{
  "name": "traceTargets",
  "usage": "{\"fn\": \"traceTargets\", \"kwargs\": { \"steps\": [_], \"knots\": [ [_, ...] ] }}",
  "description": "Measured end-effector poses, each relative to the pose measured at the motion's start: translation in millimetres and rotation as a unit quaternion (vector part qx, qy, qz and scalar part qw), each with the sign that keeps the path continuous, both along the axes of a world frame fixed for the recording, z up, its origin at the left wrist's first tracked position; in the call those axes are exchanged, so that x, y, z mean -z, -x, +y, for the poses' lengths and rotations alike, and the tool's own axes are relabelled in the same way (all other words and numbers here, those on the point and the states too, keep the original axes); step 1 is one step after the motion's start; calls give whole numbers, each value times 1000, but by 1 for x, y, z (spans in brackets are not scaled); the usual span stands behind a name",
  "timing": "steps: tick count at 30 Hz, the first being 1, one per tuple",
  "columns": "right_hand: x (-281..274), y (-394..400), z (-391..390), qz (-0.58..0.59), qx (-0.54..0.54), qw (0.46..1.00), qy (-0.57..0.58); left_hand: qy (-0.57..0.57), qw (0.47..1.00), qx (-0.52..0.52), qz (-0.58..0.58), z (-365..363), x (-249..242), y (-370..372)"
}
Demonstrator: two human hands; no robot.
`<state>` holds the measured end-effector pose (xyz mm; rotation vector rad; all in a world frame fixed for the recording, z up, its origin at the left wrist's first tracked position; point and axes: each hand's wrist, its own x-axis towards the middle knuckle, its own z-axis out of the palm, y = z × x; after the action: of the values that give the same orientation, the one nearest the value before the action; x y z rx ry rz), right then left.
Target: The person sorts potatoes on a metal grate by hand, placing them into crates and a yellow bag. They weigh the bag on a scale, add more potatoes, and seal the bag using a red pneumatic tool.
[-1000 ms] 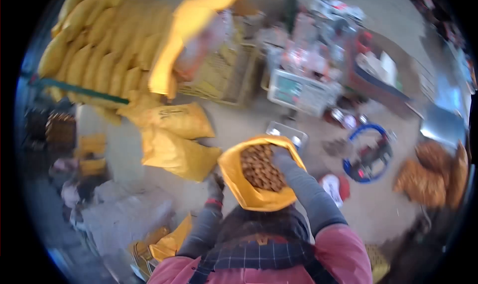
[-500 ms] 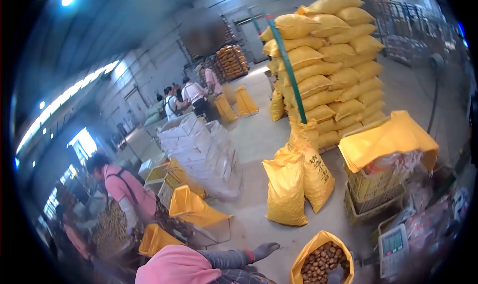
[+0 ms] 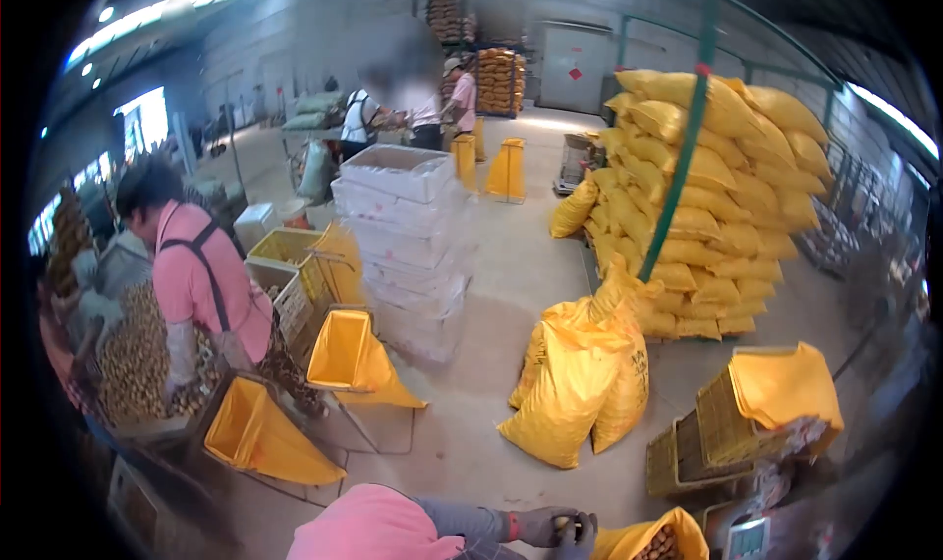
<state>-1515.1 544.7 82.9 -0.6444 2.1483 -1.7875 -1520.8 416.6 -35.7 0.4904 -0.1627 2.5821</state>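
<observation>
Left hand has reached the sack.

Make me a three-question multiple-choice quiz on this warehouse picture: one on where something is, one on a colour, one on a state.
1. Where is the big sack pile?
A. right of the white box stack
B. left of it
C. on top of it

2. What colour are the filled sacks on the floor?
A. blue
B. yellow
C. green

3. The bag by the gloved hands is:
A. tied shut
B. flat and empty
C. open, brown produce inside

Answers: 1 A, white box stack stands left of it; 2 B, plainly yellow; 3 C, its mouth gapes.
</observation>
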Motion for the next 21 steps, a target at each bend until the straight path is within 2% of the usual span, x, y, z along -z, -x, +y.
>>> {"fn": "traceTargets", "kwargs": {
  "steps": [1,2,4,5,6,7,8,9,10,11,12,13,14,15,16,18,19,20,21],
  "knots": [
    [-21,-17,-21,-60,9,996,64,431,879,-198,54,-29,-3,-33],
    [-43,-32,-36,-56,-7,997,47,759,547,-346,68,-51,2,-71],
    [-76,-62,-63,-137,-83,972,-170,546,735,-388,-103,-124,18,-131],
    [-47,-69,-77,-229,-95,964,-93,338,808,-385,-292,-164,38,-159],
    [-22,-69,-96,-220,-117,961,-117,279,759,-525,-265,-199,21,-209],
    [-1,-68,-110,-184,-192,953,-143,293,661,-608,-329,-228,-17,-250],
    [19,-67,-113,-152,-268,936,-171,-96,763,-581,-268,-273,23,-301],
    [20,-79,-124,-109,-298,935,-158,-47,705,-682,-187,-310,78,-354],
    [12,-98,-141,-70,-329,931,-140,-112,601,-738,-285,-324,36,-415],
    [14,-108,-150,-72,-350,920,-163,-242,495,-742,-381,-328,-76,-454],
    [17,-116,-160,-66,-380,905,-181,-240,363,-796,-421,-356,-46,-504],
    [17,-123,-172,-58,-404,892,-192,-225,334,-825,-396,-369,-38,-555],
    [11,-132,-181,-56,-412,888,-196,-209,327,-846,-365,-387,6,-609],
    [4,-142,-189,-20,-434,876,-208,-181,292,-857,-385,-390,12,-647],
    [-1,-147,-191,14,-452,865,-216,-180,291,-858,-384,-386,-2,-656],
    [23,-146,-188,26,-457,861,-223,-264,239,-813,-459,-372,-35,-667],
    [21,-153,-183,-16,-431,876,-216,-214,246,-798,-506,-366,-24,-660],
    [18,-158,-178,-60,-397,892,-207,-156,258,-779,-550,-356,0,-640],
    [5,-157,-175,-74,-387,890,-230,-22,298,-772,-561,-355,93,-638]
  ]
}}
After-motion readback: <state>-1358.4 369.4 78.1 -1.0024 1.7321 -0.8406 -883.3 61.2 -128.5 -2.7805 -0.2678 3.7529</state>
